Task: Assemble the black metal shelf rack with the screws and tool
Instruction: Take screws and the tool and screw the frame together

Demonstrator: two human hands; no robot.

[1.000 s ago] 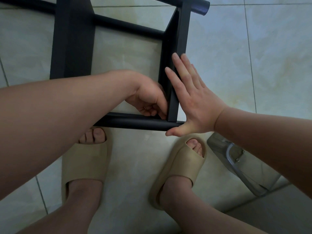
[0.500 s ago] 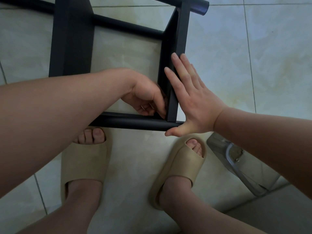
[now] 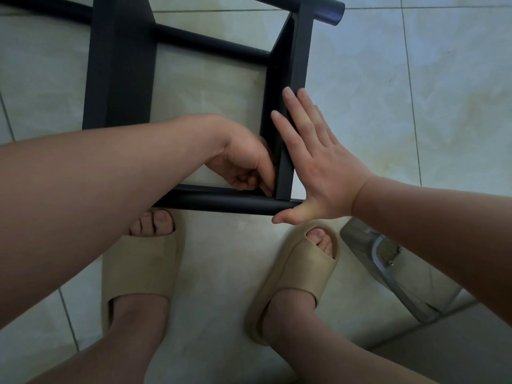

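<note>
On the tiled floor (image 3: pixel 415 106), seen from the head camera, the black metal rack (image 3: pixel 119 79) lies flat, just ahead of the person's feet. Its near round tube (image 3: pixel 221 202) runs crosswise. A flat side bar (image 3: pixel 300 51) at the rack's right end meets that tube at a corner.

The left hand (image 3: pixel 243 164) reaches inside the rack to that corner, its fingers curled tight against the inner face of the side bar. I cannot tell whether they pinch a screw or a tool, since the fingertips hide whatever is there. The right hand (image 3: pixel 318 167) is spread flat with straight fingers pressed on the outer face of the same bar, and its thumb touches the end of the round tube.

Nearer than the rack stand two beige sandals (image 3: pixel 138 267), toes pointing toward it. To the rack's right and nearer the person lies a shiny chrome piece (image 3: pixel 385 270).
</note>
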